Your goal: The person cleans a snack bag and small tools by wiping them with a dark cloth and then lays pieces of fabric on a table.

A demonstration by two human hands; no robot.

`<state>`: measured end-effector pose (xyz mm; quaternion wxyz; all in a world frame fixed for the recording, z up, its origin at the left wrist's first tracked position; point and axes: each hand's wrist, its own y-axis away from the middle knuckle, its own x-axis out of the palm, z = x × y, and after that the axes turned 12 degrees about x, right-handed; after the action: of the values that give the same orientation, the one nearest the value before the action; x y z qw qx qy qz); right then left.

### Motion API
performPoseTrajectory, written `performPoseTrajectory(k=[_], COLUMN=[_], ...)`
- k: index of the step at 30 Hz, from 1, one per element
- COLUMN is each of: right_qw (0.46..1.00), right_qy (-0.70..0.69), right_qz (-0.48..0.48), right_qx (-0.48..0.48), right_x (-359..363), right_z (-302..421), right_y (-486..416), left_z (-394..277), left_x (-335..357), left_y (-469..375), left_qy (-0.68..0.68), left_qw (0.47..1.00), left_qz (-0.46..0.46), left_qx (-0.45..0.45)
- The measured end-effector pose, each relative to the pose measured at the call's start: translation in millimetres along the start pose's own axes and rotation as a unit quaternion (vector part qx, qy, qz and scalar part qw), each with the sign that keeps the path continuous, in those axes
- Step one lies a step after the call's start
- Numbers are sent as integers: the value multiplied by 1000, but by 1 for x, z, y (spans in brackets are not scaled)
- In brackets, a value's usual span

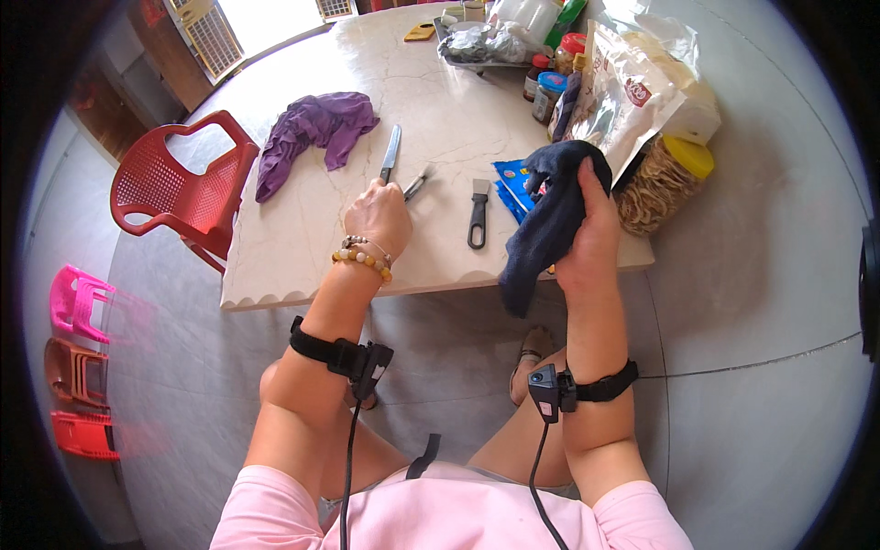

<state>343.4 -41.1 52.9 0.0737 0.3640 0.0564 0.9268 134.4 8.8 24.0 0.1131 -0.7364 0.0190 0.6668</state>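
My left hand (379, 216) is closed around the dark handle of a knife (392, 148), whose blade points away from me over the stone-topped table (440, 275). Just right of that hand lies a slim item with a bristled or pale tip (416, 185), perhaps a brush, partly hidden by the hand. A scraper with a black handle (478, 216) lies farther right. My right hand (595, 220) holds up a dark blue cloth (550, 227), which hangs down past the table's front edge. A crumpled purple cloth (309, 137) rests on the table's left side.
Blue packets (512, 182) lie behind the dark cloth. Along the right edge stand a jar with a yellow lid (663, 185), a large foil bag (619, 103) and a blue-lidded jar (550, 96). A loaded tray (481, 65) and a yellow phone-like item (419, 31) are farther back. A red plastic chair (185, 185) stands left.
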Motion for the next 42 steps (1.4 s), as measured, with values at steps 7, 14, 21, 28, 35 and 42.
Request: performPoseTrajectory(k=[7,14,21,28,35,42], right_qw=[998,990,983,998,954,979], right_qy=[41,113,102,63,47,115], right_qz=[41,88,155,9,255,149], right_qx=[17,-17,14,18,152,76], right_x=[5,14,41,36,47,56], right_z=[-13,-56,-72,-53,-78,-90], right_y=[2,-4,12,-13,7,10], left_z=[11,3,-1,11,28,12], left_x=[-9,-29,-14,-4,-18,2], left_y=[16,60,87,97,94,98], left_qy=[349,675,621,597,820,554], left_qw=[936,736,774,793,561,818], left_qz=[-42,42,25,-37,105,-120], left_qx=[9,38,119,111,-27,96])
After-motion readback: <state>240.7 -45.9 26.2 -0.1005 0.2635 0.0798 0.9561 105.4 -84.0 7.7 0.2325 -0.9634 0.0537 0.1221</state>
